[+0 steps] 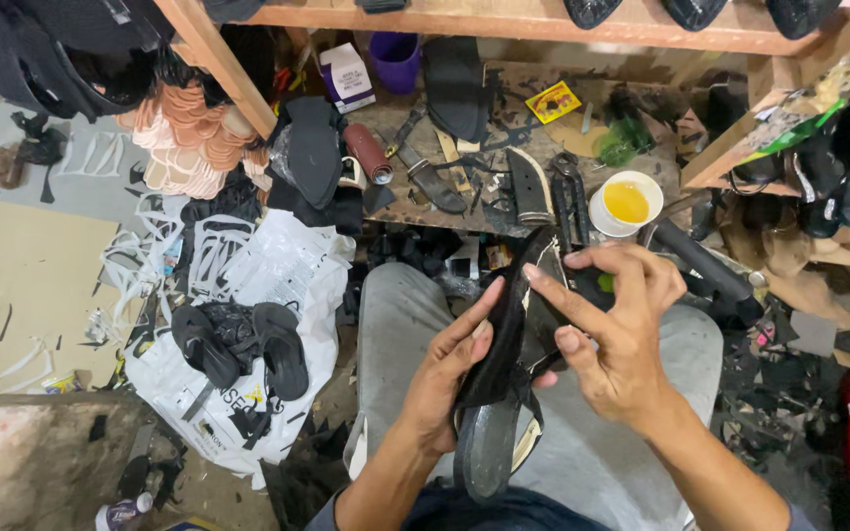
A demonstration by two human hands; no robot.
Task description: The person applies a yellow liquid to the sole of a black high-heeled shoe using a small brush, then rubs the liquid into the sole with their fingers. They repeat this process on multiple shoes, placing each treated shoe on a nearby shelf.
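Black sandal (499,383) held on edge over the lap, long axis running from the heel near the body up and away toward the cluttered counter (504,167). Left hand (450,379) wrapped round its left flank, fingers clamped on the upper. Right hand (617,334) just beside on the right, fingers (555,292) spread apart, fingertips touching the top edge.
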